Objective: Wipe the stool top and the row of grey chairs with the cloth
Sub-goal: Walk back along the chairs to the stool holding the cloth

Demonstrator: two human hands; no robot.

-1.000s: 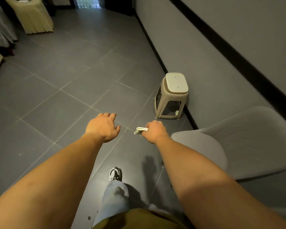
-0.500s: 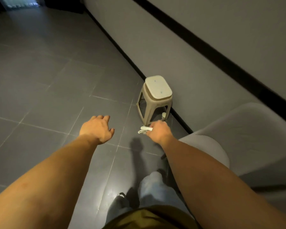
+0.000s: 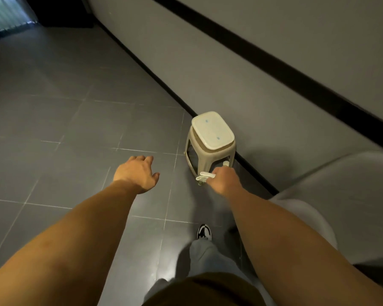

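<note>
A beige plastic stool [image 3: 211, 141] with a pale rounded top stands on the floor against the wall, ahead of me. My right hand [image 3: 224, 180] grips a folded white cloth [image 3: 203, 176], held out low in front of the stool's near leg. My left hand [image 3: 136, 173] hangs over the floor to the left, fingers loosely spread, holding nothing. A grey chair [image 3: 341, 206] sits at my right, its seat and back partly cut off by the frame.
Dark grey floor tiles [image 3: 75, 129] stretch ahead and to the left. A grey wall [image 3: 252, 74] with a black stripe and black skirting runs along the right. My leg and a black-and-white shoe [image 3: 205, 231] are below my arms.
I have walked forward and turned right; the stool is nearer and more central. My right hand with the cloth has come closer to the stool. My other foot now leads.
</note>
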